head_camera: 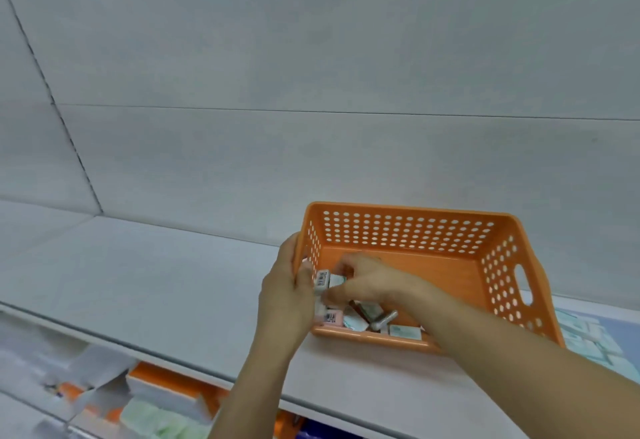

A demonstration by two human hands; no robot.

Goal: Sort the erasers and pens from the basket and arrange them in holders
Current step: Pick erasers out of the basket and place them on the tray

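An orange perforated basket point(408, 230) sits tilted on a white shelf point(145, 279). My left hand point(289, 294) grips the basket's left wall, with the thumb inside. My right hand point(363, 277) reaches into the basket and its fingers curl around small wrapped erasers point(327, 279) at the left corner. More erasers point(355, 320) in white, pink and pale green wrappers lie on the basket floor, beside a grey cylindrical piece point(382, 320).
The shelf's back panel rises right behind the basket. Flat pale packets point(585, 334) lie on the shelf to the right of the basket. A lower shelf holds orange and white boxes point(166, 386) and green packets point(156, 418).
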